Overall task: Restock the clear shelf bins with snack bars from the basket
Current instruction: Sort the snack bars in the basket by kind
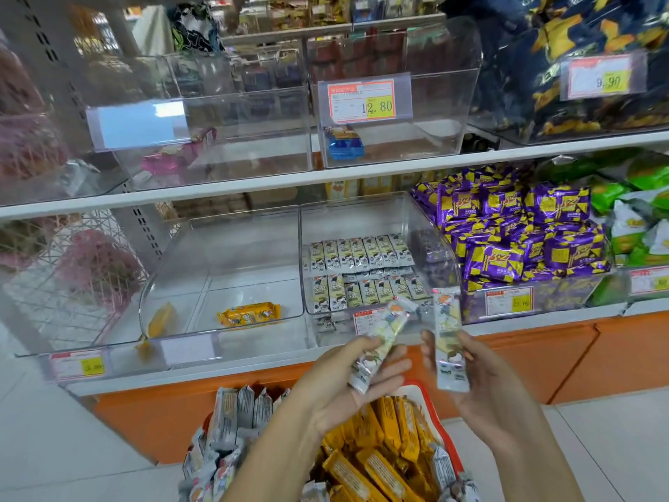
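Here, the left hand (340, 389) has its fingers (396, 365) lightly curled beneath the lower end of a white snack bar (389, 327), with the thumb laid across the wrapper's top, so the bar is pinched between them. From that grip the bar slants up and to the right, its free end over the shelf edge.

Just beside it, the right hand (485, 389) grips a second white bar (447, 327), thumb on its left edge and fingers wrapped behind its right edge. This bar stands nearly upright, its bottom end at the palm. The two bars are near each other but apart.

Below both hands sits the basket (451, 447), red-rimmed, with yellow bars (391, 429) on its right and silver-wrapped bars (231, 414) on its left.

Straight ahead, a clear shelf bin (420, 226) holds rows of matching white bars (362, 269) standing on end; both held bars' tips are in front of its lower front. The clear bin to its left (224, 248) holds a single yellow bar (249, 314). To the right is a heap of purple packs (525, 240).
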Demonstrator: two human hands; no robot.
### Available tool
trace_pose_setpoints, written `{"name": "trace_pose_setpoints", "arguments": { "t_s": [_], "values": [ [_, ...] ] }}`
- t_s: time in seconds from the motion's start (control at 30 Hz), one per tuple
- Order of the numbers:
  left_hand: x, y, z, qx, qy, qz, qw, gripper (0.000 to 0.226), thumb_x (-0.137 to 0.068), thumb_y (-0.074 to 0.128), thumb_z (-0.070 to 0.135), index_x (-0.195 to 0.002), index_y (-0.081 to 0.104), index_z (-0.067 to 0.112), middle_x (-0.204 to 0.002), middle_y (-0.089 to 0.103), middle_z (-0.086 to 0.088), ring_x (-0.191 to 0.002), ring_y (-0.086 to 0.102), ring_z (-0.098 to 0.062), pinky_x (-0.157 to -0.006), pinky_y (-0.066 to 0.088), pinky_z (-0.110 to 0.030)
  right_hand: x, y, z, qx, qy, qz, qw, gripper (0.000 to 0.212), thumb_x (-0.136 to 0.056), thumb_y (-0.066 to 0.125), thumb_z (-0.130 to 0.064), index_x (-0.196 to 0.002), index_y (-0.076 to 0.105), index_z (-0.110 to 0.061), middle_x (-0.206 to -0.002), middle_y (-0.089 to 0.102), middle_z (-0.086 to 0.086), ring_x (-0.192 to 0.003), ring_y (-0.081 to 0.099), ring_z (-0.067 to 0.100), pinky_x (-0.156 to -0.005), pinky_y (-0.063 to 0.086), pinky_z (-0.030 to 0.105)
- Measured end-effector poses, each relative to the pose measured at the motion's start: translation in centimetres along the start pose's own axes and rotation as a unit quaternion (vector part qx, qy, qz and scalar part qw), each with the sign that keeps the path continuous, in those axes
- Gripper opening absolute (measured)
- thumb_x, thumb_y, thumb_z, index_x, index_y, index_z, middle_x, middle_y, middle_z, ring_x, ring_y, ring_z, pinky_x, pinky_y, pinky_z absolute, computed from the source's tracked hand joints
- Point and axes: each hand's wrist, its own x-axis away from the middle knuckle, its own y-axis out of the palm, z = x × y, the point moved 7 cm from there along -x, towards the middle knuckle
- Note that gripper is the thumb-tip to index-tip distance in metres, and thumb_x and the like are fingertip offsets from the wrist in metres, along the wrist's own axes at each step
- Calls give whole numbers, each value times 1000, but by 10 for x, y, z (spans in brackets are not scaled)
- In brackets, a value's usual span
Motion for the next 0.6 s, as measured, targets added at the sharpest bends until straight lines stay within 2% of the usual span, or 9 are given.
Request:
{"name": "trace_pose_setpoints", "arguments": {
  "t_s": [0.07, 0.13, 0.2, 0.27, 0.37, 0.43, 0.5, 0.57, 0.6],
  "values": [
    [-5, -4, 3, 0, 10, 10, 1000, 36, -79, 64, 21, -110, 61, 3, -97, 70, -17, -84, 68, -27, -80, 56, -37, -2, -3, -1, 9, -7, 3, 1000, 78, -52, 91, -17, -119, 57, 6, -105, 67, 26, -82, 70, 29, -66, 60, 32],
    [-8, -4, 7, -17, 22, 13, 1000, 38, -70, 70, 23, -103, 62, 5, -82, 66, -11, -72, 62, -20, -66, 55, -30, -4, -4, -3, 47, -10, 31, 998, 50, -77, 66, -16, -121, 55, 6, -104, 69, 23, -83, 71, 28, -67, 60, 32],
    [-12, -3, 8, -45, 26, 10, 999, 37, -70, 70, 17, -103, 61, 4, -77, 65, -12, -67, 62, -19, -57, 52, -27, -10, -9, -2, 147, -15, 53, 988, 51, -77, 62, -27, -121, 59, -2, -93, 73, 13, -80, 70, 23, -69, 58, 36],
    [-16, -1, 11, -95, 42, 16, 994, 47, -69, 78, 18, -109, 61, -1, -97, 66, -26, -81, 59, -29, -71, 50, -34, -12, -1, -6, 289, -33, 67, 954, 46, -75, 69, -46, -112, 68, -19, -95, 74, 0, -86, 70, 16, -83, 54, 35],
    [-21, 7, 17, -146, 74, 13, 986, 67, -61, 87, 30, -112, 61, -3, -114, 64, -17, -100, 54, -32, -91, 42, -40, -14, 23, -12, 373, -104, 64, 920, 14, -90, 62, -33, -101, 69, -33, -87, 72, -22, -81, 66, -9, -66, 49, 6],
    [-28, 10, 21, -161, 87, 17, 983, 49, -71, 78, 22, -114, 63, 3, -112, 69, -10, -105, 65, -27, -99, 47, -41, -21, 32, -19, 436, -165, 77, 881, 27, -90, 60, -30, -117, 66, -33, -102, 71, -19, -93, 64, -9, -70, 47, 4],
    [-31, 12, 30, -167, 108, 29, 980, 34, -79, 70, 15, -111, 65, 6, -105, 72, -9, -99, 68, -22, -89, 54, -35, -25, 43, -28, 515, -201, 75, 830, 36, -92, 58, -29, -128, 58, -34, -112, 68, -15, -93, 55, -19, -71, 42, 0],
    [-35, 10, 39, -169, 125, 43, 977, 34, -76, 71, 17, -108, 66, 7, -102, 73, -8, -93, 70, -20, -76, 57, -27, -34, 51, -23, 585, -160, 2, 795, 52, -92, 60, -25, -135, 38, -45, -116, 62, -21, -90, 50, -25, -76, 40, 0],
    [-36, 9, 44, -170, 130, 51, 976, 39, -72, 72, 21, -107, 66, 6, -101, 73, -8, -91, 70, -20, -72, 56, -26, -38, 53, -19, 609, -128, -33, 782, 65, -89, 64, -26, -138, 28, -48, -123, 53, -24, -101, 47, -22, -85, 39, 3]
  ]
}}
